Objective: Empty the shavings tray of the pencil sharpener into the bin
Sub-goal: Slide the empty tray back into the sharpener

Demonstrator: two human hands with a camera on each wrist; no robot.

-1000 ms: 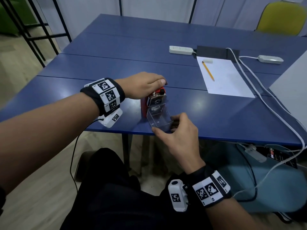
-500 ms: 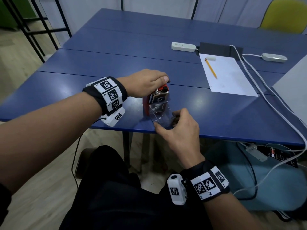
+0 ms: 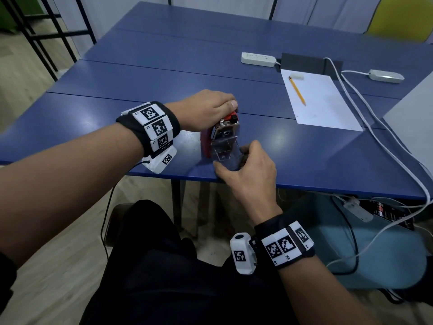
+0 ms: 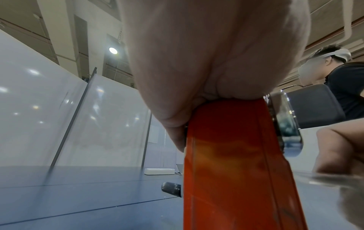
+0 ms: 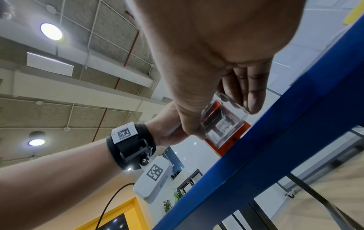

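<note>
A red pencil sharpener (image 3: 206, 143) with a metal front stands near the front edge of the blue table (image 3: 140, 90). My left hand (image 3: 208, 109) lies over its top, fingers curled round it; in the left wrist view the palm (image 4: 216, 54) presses on the red body (image 4: 226, 155). The clear shavings tray (image 3: 226, 156) sticks out of the sharpener's front towards me. My right hand (image 3: 248, 174) pinches this tray between thumb and fingers. The right wrist view shows the tray (image 5: 222, 124) held by the right hand (image 5: 206, 54). I cannot make out the tray's contents.
A teal bin (image 3: 375, 242) sits under the table at my right, with white cables (image 3: 375, 137) hanging over it. On the table's far right lie a paper sheet (image 3: 323, 102), a yellow pencil (image 3: 297, 91), an eraser and a power strip (image 3: 257, 59). A yellow chair stands at the far corner.
My right hand, still holding the tray, has edged slightly closer to the sharpener. The left hand stays on top. My head view has shifted a little.
</note>
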